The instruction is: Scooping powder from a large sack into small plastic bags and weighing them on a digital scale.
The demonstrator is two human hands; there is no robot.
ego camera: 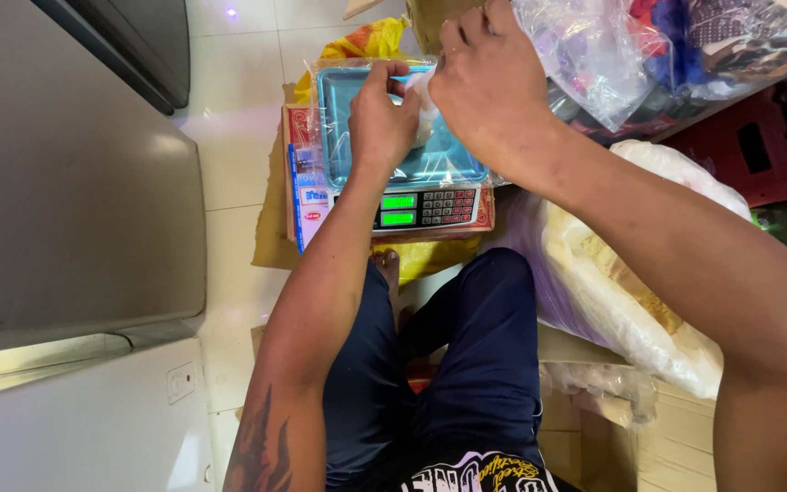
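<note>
Seen from above, looking down over a seated lap in dark blue shorts (466, 364).

Left hand (380, 123) raised over the pan of a digital weighing scale (403, 178), fingers curled narrow, thumb and forefinger pinching the edge of a small clear plastic bag (423, 109) with something pale inside. Right hand (489, 87) just beside it, touching the same bag from the other side, fingers bent and close together; exact grip hidden behind the knuckles, cannot tell how tightly closed. Small bag held between the 2 hands, just above the light blue pan, which is covered with clear plastic film.

Scale resting on a printed cardboard box (301, 182) on a pale tiled floor (239, 137), with 2 green lit displays and a keypad facing the lap. Yellow bag (366, 41) behind the scale. To the right, a large clear sack of pale cream-coloured material (630, 292) lying on cardboard boxes, and above it clear bags of mixed coloured items (649, 46). To the left, a grey metal cabinet (66, 182). Dark tattoo visible on the left forearm.
</note>
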